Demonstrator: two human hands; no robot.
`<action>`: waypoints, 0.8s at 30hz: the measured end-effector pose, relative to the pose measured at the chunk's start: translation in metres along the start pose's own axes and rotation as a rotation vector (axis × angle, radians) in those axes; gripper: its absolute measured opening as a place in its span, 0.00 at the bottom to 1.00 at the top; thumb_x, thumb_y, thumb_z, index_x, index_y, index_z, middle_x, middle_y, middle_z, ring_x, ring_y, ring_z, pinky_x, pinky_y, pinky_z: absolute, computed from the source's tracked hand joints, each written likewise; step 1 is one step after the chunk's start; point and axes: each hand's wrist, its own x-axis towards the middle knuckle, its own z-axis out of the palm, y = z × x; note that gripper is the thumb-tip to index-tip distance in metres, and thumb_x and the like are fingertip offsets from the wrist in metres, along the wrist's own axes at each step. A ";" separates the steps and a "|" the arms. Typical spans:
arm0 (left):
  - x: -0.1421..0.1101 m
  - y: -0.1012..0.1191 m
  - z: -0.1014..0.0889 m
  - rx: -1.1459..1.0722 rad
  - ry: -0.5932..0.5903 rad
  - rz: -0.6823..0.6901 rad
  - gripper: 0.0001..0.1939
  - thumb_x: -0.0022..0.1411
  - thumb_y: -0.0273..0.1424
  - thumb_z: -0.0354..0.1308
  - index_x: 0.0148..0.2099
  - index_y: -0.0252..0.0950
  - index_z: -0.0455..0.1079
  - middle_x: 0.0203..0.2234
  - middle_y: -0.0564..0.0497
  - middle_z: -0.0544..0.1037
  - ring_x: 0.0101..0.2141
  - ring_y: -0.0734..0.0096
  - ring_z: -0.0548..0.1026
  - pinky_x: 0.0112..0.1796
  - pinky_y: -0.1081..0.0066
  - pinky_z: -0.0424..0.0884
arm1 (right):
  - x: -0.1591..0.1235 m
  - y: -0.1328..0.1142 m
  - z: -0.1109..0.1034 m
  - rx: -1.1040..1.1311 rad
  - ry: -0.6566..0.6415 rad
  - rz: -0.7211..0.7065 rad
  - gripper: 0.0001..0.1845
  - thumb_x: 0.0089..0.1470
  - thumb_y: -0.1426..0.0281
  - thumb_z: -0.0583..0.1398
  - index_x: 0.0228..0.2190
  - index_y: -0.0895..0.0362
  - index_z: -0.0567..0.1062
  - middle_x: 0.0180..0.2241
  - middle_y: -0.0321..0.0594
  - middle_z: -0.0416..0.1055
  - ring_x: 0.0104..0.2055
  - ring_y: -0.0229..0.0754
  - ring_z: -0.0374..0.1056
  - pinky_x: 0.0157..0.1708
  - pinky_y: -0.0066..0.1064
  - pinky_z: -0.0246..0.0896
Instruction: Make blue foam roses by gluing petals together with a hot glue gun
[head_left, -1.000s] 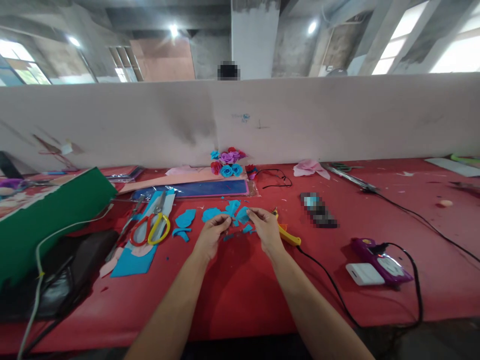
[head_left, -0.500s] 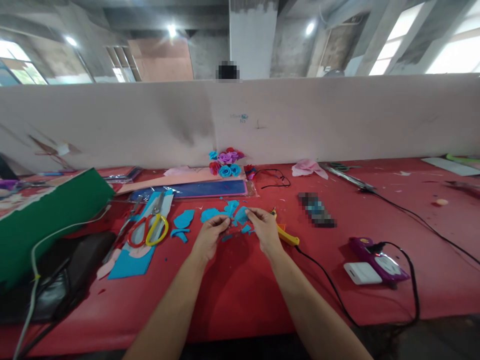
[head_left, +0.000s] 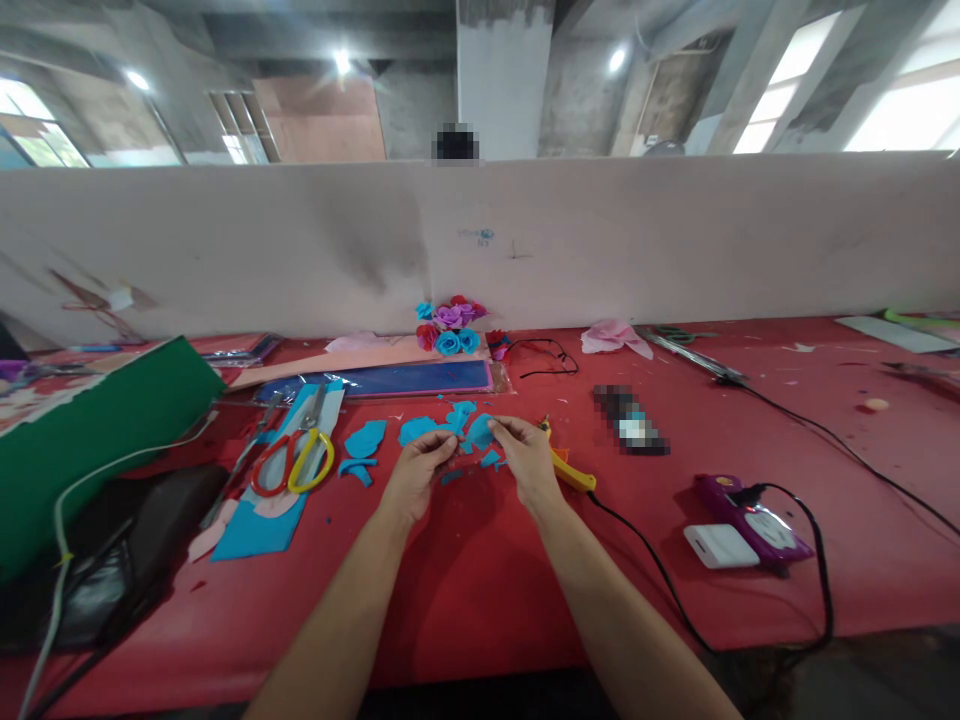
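Since the earlier frame: the whole view has drifted slightly; hands hold nearly the same place over the red tabletop [head_left: 465,600]. Blue petal [head_left: 478,432] now shows a slightly rounder face.

Right hand [head_left: 529,452]: grip clamped on the petal's right edge, thumb and fingertips together. Left hand [head_left: 415,468]: thumb and forefinger close to each other just below a small blue flower piece [head_left: 460,414]; cannot tell whether the grip is clamped on it.

The petal lies between the two hands, right of the flower piece. Yellow-handled tool [head_left: 576,474], corded, just right of the right hand. Blue scraps [head_left: 365,438] left of the left hand; scissors [head_left: 316,410] farther left. Paper flowers [head_left: 450,325] stand beyond, near the partition [head_left: 637,230].
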 end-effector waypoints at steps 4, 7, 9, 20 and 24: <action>0.000 0.000 -0.001 -0.010 0.006 -0.008 0.12 0.41 0.35 0.69 0.28 0.35 0.74 0.24 0.53 0.75 0.24 0.78 0.67 0.28 0.77 0.63 | 0.000 0.000 0.000 -0.007 0.003 0.001 0.11 0.42 0.62 0.64 0.28 0.55 0.80 0.28 0.37 0.78 0.32 0.42 0.72 0.39 0.36 0.67; -0.001 0.001 -0.001 -0.003 0.006 -0.015 0.11 0.42 0.34 0.69 0.28 0.35 0.74 0.23 0.54 0.74 0.23 0.80 0.65 0.26 0.78 0.62 | -0.001 0.000 0.000 0.004 0.005 0.006 0.10 0.42 0.63 0.64 0.28 0.55 0.80 0.28 0.37 0.78 0.32 0.42 0.72 0.39 0.35 0.66; -0.001 0.001 -0.001 -0.003 0.006 -0.017 0.11 0.43 0.34 0.69 0.28 0.35 0.74 0.22 0.54 0.74 0.22 0.81 0.65 0.26 0.79 0.62 | -0.001 0.000 0.000 0.015 0.009 0.009 0.10 0.42 0.63 0.64 0.28 0.55 0.80 0.28 0.37 0.78 0.32 0.42 0.72 0.39 0.35 0.66; 0.001 -0.002 0.001 -0.021 0.002 -0.002 0.13 0.42 0.36 0.69 0.28 0.35 0.73 0.24 0.52 0.75 0.25 0.78 0.68 0.28 0.77 0.64 | 0.000 0.001 -0.001 -0.013 0.011 -0.005 0.11 0.42 0.62 0.64 0.28 0.55 0.80 0.29 0.38 0.78 0.32 0.43 0.72 0.38 0.36 0.66; 0.001 -0.005 0.000 0.002 -0.001 0.004 0.13 0.42 0.36 0.69 0.29 0.35 0.73 0.24 0.53 0.76 0.25 0.78 0.69 0.29 0.77 0.64 | 0.001 0.002 -0.002 0.035 -0.010 0.007 0.10 0.41 0.62 0.65 0.28 0.55 0.80 0.27 0.37 0.78 0.31 0.42 0.71 0.37 0.35 0.66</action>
